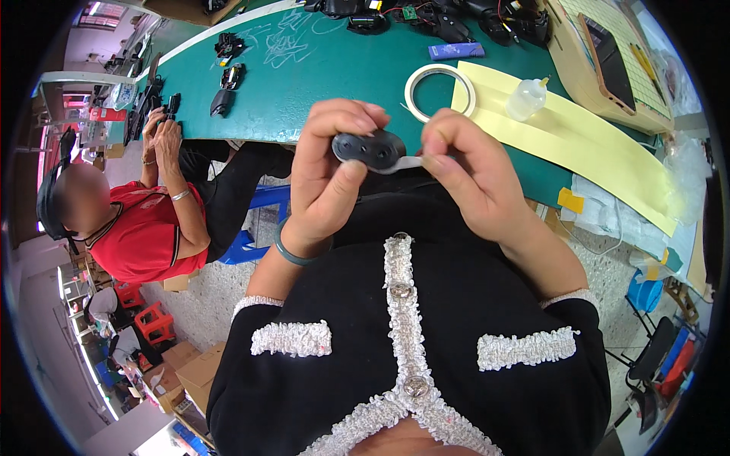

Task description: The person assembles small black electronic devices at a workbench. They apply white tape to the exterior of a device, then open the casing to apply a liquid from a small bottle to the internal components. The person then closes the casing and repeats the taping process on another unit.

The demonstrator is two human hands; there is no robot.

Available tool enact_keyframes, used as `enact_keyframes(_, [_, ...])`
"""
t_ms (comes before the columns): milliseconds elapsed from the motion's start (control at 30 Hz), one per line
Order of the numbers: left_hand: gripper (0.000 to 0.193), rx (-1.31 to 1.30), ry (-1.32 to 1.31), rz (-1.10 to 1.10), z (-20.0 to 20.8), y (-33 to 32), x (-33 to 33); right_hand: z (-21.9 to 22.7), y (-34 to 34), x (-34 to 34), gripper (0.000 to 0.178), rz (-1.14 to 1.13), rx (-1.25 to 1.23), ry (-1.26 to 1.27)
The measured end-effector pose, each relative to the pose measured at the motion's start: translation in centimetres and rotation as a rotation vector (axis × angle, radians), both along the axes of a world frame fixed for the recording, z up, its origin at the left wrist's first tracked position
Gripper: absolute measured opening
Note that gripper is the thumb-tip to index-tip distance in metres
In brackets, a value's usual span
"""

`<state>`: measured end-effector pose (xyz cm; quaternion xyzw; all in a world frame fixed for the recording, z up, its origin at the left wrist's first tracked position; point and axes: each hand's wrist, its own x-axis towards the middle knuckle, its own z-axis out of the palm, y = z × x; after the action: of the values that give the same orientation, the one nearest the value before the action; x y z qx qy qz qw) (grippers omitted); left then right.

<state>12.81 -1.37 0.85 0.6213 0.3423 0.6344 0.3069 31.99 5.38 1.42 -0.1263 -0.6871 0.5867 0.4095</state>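
My left hand (323, 171) is closed around a small black oval plastic part (368, 151) with several round holes in its face, held above the table's near edge. From the part's lower right side a thin whitish-grey strip (409, 163), which looks like tape, runs across to my right hand (479, 175). There the thumb and fingers pinch the strip's end. Just beyond my right hand lies a roll of white tape (469, 95) on the table, partly on a long yellow sheet (601, 144).
On the green table (327, 83) stand a squeeze bottle (526, 100) and a purple box (456, 52). Black device parts (445, 23) crowd the far edge; others (223, 102) lie at left. A beige case (585, 64) stands right. A co-worker in red (152, 232) sits at left.
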Motion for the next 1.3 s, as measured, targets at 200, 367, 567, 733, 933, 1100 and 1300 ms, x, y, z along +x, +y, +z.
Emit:
enact_keyframes(200, [0.029,-0.028,-0.172,0.005,0.0,0.2,0.7,-0.6,0.0,-0.1,0.022,-0.23,0.201,0.069])
enact_keyframes(367, [0.027,-0.058,-0.143,0.023,-0.2,0.2,0.7,-0.4,0.5,-0.6,0.055,-0.114,0.061,0.026])
enact_keyframes(567, [0.027,-0.054,-0.016,0.088,0.1,0.1,0.7,-0.1,0.5,-0.8,0.022,-0.227,0.09,-0.012])
enact_keyframes(733, [0.029,-0.165,-0.087,0.158,-0.2,0.0,1.1,0.1,-0.5,-1.0,0.018,-0.428,0.462,-0.015])
enact_keyframes(933, [0.029,-0.198,-0.193,0.126,-0.4,-0.1,1.6,0.0,0.0,-1.1,0.018,-0.528,0.485,-0.03])
enact_keyframes(1100, [0.029,-0.142,-0.209,0.085,-0.4,0.0,1.6,-0.3,0.9,-1.5,0.018,-0.538,0.432,-0.001])
enact_keyframes(1300, [0.029,-0.107,-0.134,0.014,-0.5,0.0,0.9,-0.7,2.3,-1.6,0.016,-0.431,0.416,0.079])
